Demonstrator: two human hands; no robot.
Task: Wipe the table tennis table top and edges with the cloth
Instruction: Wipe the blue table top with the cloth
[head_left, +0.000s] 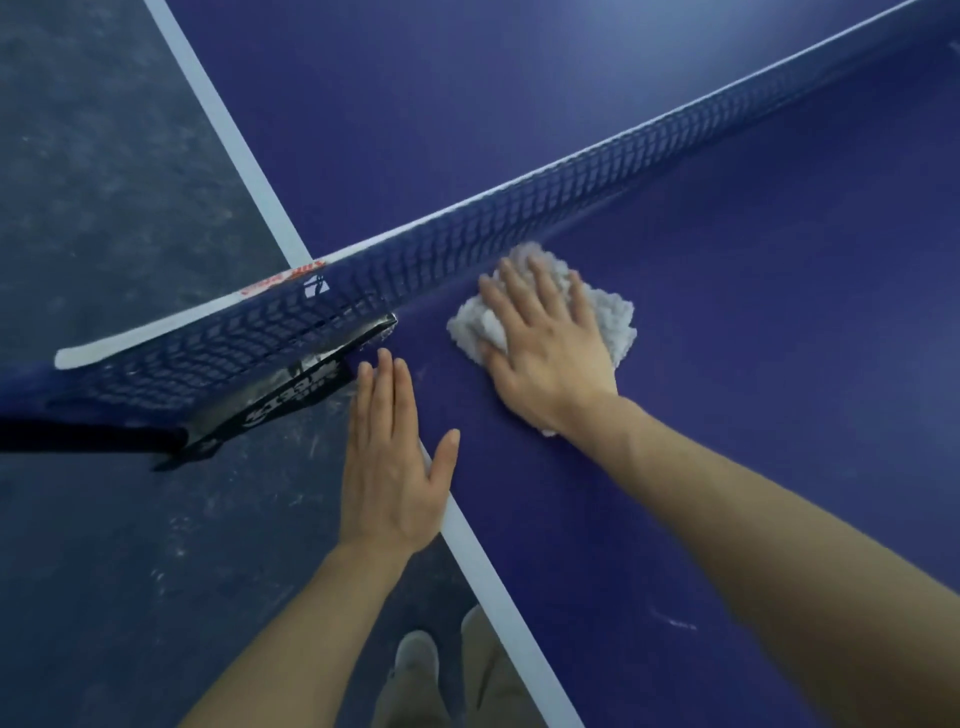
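Dim bluish light, soft blur, wide-angle bending

A sports hall or games room: a blue table tennis counter with white edge lines, a clamped dark net, and scuffed grey floor

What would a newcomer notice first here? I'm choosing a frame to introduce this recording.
First, the right hand pressing flat on a white cloth on the blue table, right beside the net. Next, the left hand, fingers straight, at the table's white side edge near the net clamp. The net crosses the picture diagonally from lower left to upper right.
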